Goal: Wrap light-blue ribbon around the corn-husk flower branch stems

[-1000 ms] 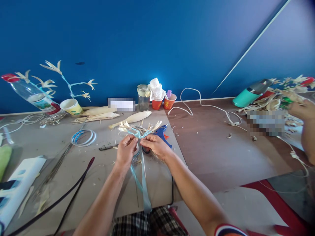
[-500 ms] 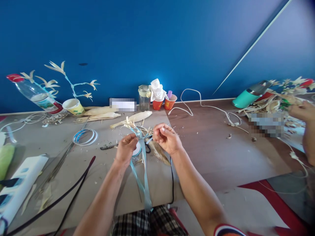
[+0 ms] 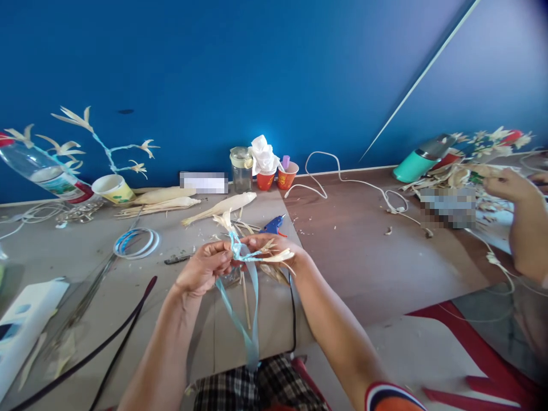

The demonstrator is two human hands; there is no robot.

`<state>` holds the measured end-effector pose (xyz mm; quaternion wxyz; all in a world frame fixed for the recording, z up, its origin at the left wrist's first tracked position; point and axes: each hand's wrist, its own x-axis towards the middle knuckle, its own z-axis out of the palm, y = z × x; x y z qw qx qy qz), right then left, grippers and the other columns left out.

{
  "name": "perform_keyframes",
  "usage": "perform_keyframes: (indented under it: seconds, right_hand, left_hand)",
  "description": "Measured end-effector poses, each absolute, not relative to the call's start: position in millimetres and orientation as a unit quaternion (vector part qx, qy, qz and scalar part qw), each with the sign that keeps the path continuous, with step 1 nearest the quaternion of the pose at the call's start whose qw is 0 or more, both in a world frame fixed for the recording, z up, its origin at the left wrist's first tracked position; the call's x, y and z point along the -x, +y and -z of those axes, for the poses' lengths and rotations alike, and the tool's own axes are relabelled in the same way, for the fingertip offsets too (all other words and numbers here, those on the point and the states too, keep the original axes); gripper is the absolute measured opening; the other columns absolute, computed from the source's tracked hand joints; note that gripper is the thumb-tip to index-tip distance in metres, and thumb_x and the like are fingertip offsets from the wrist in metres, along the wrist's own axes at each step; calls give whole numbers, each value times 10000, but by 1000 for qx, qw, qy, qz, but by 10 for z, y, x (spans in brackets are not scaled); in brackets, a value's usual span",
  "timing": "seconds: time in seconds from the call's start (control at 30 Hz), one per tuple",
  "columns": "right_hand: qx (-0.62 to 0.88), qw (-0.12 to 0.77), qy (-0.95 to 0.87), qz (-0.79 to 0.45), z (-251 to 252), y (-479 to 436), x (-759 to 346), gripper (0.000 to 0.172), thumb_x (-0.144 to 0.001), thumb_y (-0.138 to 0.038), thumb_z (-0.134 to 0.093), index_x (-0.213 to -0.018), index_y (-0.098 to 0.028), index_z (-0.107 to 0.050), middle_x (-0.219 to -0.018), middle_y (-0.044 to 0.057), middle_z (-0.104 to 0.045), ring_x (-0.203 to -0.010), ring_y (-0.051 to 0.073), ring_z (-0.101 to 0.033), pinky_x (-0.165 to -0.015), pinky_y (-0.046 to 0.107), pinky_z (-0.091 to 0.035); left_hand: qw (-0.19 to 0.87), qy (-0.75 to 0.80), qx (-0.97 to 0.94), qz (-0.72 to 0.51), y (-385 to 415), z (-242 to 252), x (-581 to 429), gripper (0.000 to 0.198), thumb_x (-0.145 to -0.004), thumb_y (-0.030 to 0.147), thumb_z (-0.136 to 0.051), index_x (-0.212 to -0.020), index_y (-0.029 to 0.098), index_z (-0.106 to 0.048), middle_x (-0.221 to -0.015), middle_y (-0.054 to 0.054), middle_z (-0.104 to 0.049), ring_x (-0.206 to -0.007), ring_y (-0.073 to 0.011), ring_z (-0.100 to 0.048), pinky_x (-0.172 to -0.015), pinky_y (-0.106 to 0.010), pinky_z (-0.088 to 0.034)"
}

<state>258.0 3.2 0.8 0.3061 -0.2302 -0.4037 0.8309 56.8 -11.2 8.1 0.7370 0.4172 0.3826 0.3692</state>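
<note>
Over the table in front of me, a branch of pale dried-husk flowers has its stems wrapped in light-blue tape. My left hand pinches the stem from the left with curled fingers. From the right, my right hand reaches behind the branch, its fingertips closed at the stem; some of its fingers are hidden by the flowers. One husk bloom points up, while others spread right across my right hand. A long light-blue tape strip hangs in a loop from the stem down to my lap.
A blue glue gun lies just beyond my right hand. Tape rolls, a dark cutter and husks lie leftward. Red paper cups and a glass jar line the wall. Another person's hand is at right.
My right hand has come in behind the branch and closed at its stem. The branch has turned, showing its flowers to the right. The glue gun has come into sight and the view has shifted slightly.
</note>
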Motion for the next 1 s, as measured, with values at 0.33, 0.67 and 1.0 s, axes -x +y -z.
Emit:
perform_keyframes:
  seconds: [0.33, 0.67, 1.0]
  right_hand:
    - [204, 301, -373, -854, 31, 113, -2684, 408, -649, -340, -786, -957, -142, -607, -625, -52, -516, -434, 16, -317, -427, 166, -252]
    - [258, 398, -343, -811, -51, 116, -2752, 523, -651, -305, -786, -1107, -176, -565, -764, -24, -636, -387, -9, -265, -377, 166, -220]
    - [292, 385, -388, -785, -64, 113, -2764, 558, -749, -580, -646, -1106, -151, -641, -760, 49, -653, -486, 57, -449, -359, 166, -184]
  left_hand:
    - [725, 398, -498, -260, -164, -179, -556, 220, -621, 340, -736, -594, 154, -622, -495, 34, -402, -452, -62, -281, -467, -221, -207]
    - [569, 449, -674, -143, -106, -108, -657, 172, -702, 322, -585, -670, 160, -633, -628, 6, -536, -604, -128, -454, -565, -224, -350]
    - [419, 491, -757, -105, -71, -37, -690, 215, -742, 340, -492, -638, 169, -574, -619, 11, -551, -619, -142, -500, -591, -244, -375]
